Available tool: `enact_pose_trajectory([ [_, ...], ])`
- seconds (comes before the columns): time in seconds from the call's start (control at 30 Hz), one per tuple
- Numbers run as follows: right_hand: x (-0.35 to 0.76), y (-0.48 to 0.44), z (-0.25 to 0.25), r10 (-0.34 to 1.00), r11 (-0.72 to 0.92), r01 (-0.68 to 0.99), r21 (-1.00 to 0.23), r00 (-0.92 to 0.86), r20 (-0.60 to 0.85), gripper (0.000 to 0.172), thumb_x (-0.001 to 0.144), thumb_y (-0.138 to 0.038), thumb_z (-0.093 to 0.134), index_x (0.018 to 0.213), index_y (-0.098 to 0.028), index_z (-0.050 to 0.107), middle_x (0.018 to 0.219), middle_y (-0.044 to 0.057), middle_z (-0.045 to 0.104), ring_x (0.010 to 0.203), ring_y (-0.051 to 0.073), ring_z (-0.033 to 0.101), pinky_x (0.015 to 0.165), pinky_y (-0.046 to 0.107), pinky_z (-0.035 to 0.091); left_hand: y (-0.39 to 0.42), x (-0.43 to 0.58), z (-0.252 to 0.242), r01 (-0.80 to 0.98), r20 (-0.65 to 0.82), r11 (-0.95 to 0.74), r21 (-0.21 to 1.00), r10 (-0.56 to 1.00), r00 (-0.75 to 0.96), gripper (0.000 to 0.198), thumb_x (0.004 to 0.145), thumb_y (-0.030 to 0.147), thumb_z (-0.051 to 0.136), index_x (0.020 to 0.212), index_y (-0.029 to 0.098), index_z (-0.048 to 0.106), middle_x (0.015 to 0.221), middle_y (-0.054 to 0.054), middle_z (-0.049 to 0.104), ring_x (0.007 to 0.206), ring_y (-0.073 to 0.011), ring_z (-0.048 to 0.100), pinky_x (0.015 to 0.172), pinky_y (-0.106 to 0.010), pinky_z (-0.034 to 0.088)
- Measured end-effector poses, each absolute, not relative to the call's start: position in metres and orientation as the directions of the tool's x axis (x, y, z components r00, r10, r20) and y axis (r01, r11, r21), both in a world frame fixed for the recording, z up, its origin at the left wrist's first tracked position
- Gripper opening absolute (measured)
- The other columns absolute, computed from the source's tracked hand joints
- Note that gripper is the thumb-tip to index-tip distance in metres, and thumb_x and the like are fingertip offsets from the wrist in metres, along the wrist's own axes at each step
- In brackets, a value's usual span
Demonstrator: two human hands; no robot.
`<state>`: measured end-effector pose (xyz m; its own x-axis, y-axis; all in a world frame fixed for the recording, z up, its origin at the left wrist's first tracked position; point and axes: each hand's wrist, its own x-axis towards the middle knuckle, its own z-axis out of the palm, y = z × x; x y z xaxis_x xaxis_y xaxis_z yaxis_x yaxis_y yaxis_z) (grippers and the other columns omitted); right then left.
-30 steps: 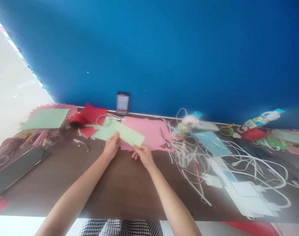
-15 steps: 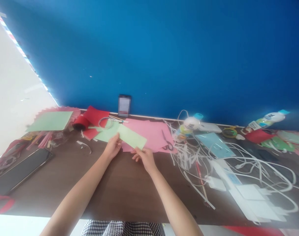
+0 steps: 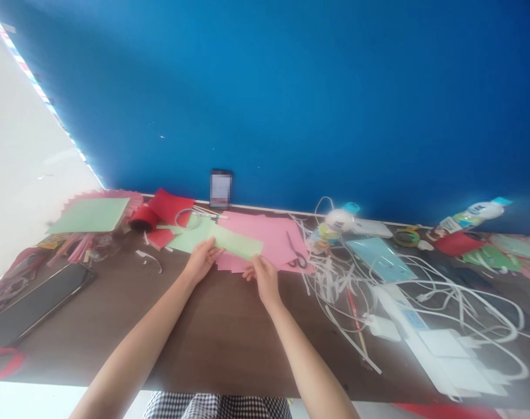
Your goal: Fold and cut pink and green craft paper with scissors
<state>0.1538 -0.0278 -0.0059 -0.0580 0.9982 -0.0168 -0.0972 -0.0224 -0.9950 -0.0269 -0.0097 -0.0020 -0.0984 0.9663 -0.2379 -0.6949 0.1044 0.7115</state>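
Note:
A light green paper strip [image 3: 237, 242] stretches between my two hands above the tabletop. My left hand [image 3: 202, 257] pinches its left end, fingers curled beneath. At its lower right corner, my right hand [image 3: 265, 278] grips the edge between thumb and fingers. Behind the strip lie several pink paper sheets [image 3: 271, 230], with dark scissors [image 3: 296, 251] resting on their right side. Green paper [image 3: 190, 235] lies just beyond my left hand.
Red paper [image 3: 171, 205] and a red roll [image 3: 143, 217] lie at back left; a phone [image 3: 38, 302] rests nearer. On the right are a glue bottle [image 3: 334, 226], white paper scraps [image 3: 332, 276], blue sheet [image 3: 380, 259], cables and a power strip [image 3: 415, 334]. A small screen [image 3: 221, 190] leans against the wall.
The green strip now looks narrower, tilted or folded over lengthwise. My right hand has moved slightly up and right along its edge; my left hand has barely moved.

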Motion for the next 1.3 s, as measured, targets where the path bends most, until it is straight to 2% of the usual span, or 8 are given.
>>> enact_pose_trajectory([
  [0.27,0.156,-0.023,-0.007,0.999,-0.034,-0.149,-0.988,-0.032,-0.03,0.029,0.069,-0.041,0.064,0.085,-0.016,0.059,0.07,0.003,0.064,0.062,0.017,0.062,0.059,0.029,0.051,-0.012,-0.027,-0.001,-0.617,-0.161,0.055,0.785,0.98,-0.118,0.029,0.061,0.019,0.068,0.083,0.018,0.049,0.083,-0.002,0.064,0.072,-0.0125,0.063,0.071,-0.028,0.051],
  [0.47,0.16,-0.023,-0.008,0.999,0.027,-0.124,-0.992,0.02,0.025,0.023,0.069,-0.035,0.061,0.085,-0.019,0.054,0.072,0.001,0.064,0.068,0.017,0.062,0.063,0.029,0.048,-0.016,-0.024,0.0,-0.564,-0.064,-0.046,0.825,0.983,-0.174,0.036,0.058,0.017,0.07,0.069,0.019,0.036,0.107,-0.006,0.059,0.082,-0.0187,0.064,0.063,-0.025,0.046],
  [0.6,0.162,-0.021,-0.007,0.996,0.04,-0.06,-0.997,0.08,0.035,0.019,0.069,-0.034,0.06,0.081,-0.019,0.056,0.074,0.001,0.064,0.071,0.018,0.061,0.059,0.027,0.046,-0.017,-0.024,-0.002,-0.445,-0.021,-0.062,0.893,0.983,-0.18,0.029,0.06,0.026,0.07,0.062,0.017,0.043,0.095,-0.006,0.06,0.075,-0.0165,0.062,0.056,-0.022,0.044],
  [0.8,0.162,-0.018,-0.011,0.998,-0.053,-0.234,-0.971,0.024,-0.06,0.027,0.068,-0.045,0.062,0.075,-0.019,0.055,0.068,-0.001,0.06,0.061,0.017,0.062,0.057,0.029,0.049,-0.013,-0.028,-0.014,-0.401,-0.013,-0.095,0.911,0.966,-0.259,0.021,0.059,0.027,0.071,0.063,0.018,0.052,0.06,0.005,0.052,0.055,-0.0066,0.051,0.058,-0.02,0.045],
  [0.9,0.164,-0.017,-0.012,0.995,-0.074,-0.259,-0.963,0.051,-0.09,0.03,0.067,-0.046,0.064,0.076,-0.019,0.056,0.064,-0.001,0.06,0.06,0.018,0.063,0.055,0.029,0.051,-0.012,-0.029,-0.017,-0.369,-0.048,-0.045,0.928,0.97,-0.238,0.02,0.058,0.029,0.072,0.069,0.016,0.062,0.062,0.002,0.055,0.057,-0.0085,0.052,0.06,-0.022,0.047],
  [1.07,0.164,-0.017,-0.007,0.996,-0.078,-0.412,-0.908,0.007,-0.089,0.033,0.068,-0.048,0.064,0.082,-0.019,0.057,0.078,0.003,0.065,0.069,0.02,0.065,0.06,0.032,0.053,-0.015,-0.027,-0.015,-0.309,-0.051,-0.009,0.951,0.982,-0.184,0.049,0.059,0.028,0.073,0.105,0.016,0.062,0.069,0.0,0.061,0.059,-0.0086,0.055,0.066,-0.025,0.05],
  [1.2,0.159,-0.02,0.0,0.989,-0.131,-0.497,-0.858,-0.127,-0.077,0.046,0.065,-0.059,0.061,0.09,-0.02,0.058,0.096,0.007,0.066,0.084,0.025,0.064,0.065,0.038,0.055,-0.02,-0.021,-0.01,-0.308,-0.039,-0.021,0.951,0.981,-0.189,0.052,0.058,0.028,0.073,0.107,0.015,0.061,0.085,-0.005,0.065,0.071,-0.012,0.06,0.076,-0.029,0.051],
  [1.3,0.155,-0.023,0.002,0.988,-0.137,-0.468,-0.873,-0.133,-0.083,0.043,0.062,-0.05,0.068,0.09,-0.019,0.06,0.098,0.007,0.066,0.087,0.024,0.063,0.07,0.039,0.055,-0.024,-0.014,-0.006,-0.346,-0.032,-0.039,0.937,0.979,-0.199,0.051,0.056,0.026,0.075,0.104,0.015,0.062,0.094,-0.006,0.065,0.077,-0.0133,0.06,0.078,-0.029,0.051],
])
